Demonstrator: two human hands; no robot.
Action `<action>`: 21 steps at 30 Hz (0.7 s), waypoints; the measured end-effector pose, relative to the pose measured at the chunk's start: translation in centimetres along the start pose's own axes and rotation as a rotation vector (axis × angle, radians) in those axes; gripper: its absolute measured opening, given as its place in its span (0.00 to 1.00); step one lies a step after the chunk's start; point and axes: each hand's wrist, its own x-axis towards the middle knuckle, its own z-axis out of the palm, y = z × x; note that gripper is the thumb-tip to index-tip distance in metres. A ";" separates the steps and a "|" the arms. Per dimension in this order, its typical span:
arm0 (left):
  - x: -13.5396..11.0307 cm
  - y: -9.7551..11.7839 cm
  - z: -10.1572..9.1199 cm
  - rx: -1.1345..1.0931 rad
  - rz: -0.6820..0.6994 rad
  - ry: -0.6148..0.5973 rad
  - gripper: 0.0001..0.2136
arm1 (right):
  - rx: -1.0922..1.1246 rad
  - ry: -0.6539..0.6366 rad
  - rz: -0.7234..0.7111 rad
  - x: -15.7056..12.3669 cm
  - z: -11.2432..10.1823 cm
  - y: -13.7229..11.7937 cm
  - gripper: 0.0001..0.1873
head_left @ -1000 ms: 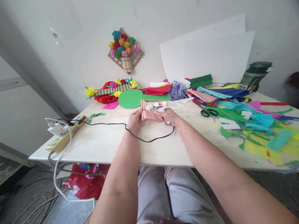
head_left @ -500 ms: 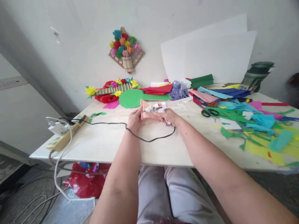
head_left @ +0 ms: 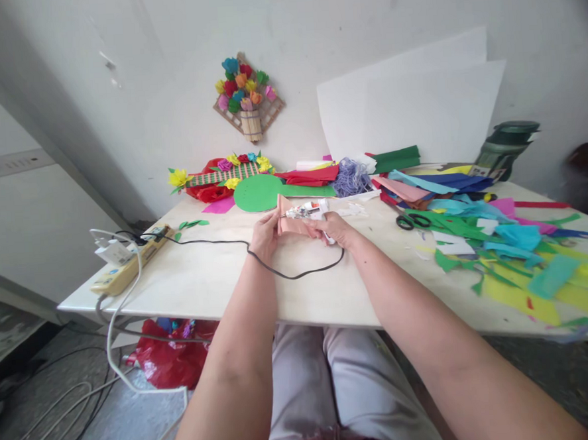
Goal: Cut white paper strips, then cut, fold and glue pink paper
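My left hand (head_left: 264,236) is closed on the left edge of a pink paper piece (head_left: 290,223) held just above the white table (head_left: 218,284). My right hand (head_left: 335,229) grips a white glue gun (head_left: 309,211), whose nozzle points left onto the top of the pink paper. The gun's black cord (head_left: 277,264) loops across the table toward the power strip (head_left: 127,262) at the left edge.
Black scissors (head_left: 411,221) lie right of my hands amid several coloured paper scraps (head_left: 505,247). A green paper disc (head_left: 257,193), red paper and a flower craft (head_left: 222,178) sit behind. White boards (head_left: 411,106) lean on the wall. A green bottle (head_left: 503,147) stands far right.
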 end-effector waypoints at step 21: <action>0.3 -0.2 -0.4 0.022 0.019 0.009 0.13 | -0.033 -0.005 0.033 0.1 -0.1 -0.1 0.20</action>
